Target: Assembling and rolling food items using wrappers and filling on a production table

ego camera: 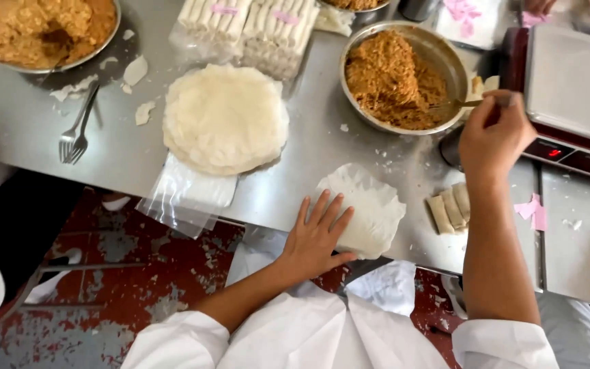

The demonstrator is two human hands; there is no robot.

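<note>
Left hand [317, 236] is lying open, fingers spread flat, pressing on the near-left part of a single thin white wrapper sheet [370, 205] that is sitting at the front edge of the steel tabletop [22, 130]. Right hand [494, 133] is closed around the handle of a fork [469, 104], whose tines are reaching into the metal bowl [438, 51] of brown shredded filling [390, 78]. The bowl is standing just behind the sheet, slightly right. A round stack of wrappers [225, 117] is resting on a clear plastic bag [186, 198] to the left of the sheet, apart from it. Three finished rolls [451, 208] are lying just right of the sheet, between it and the right forearm. A scale with a red display [571, 102] is sitting right of the bowl, close beside the right hand. Further left, two forks [76, 133] are lying below another bowl of filling [42, 31]. Packs of white rolls [247, 31] are sitting behind the stack. Pink paper bits [532, 210] are lying near the right arm.
</note>
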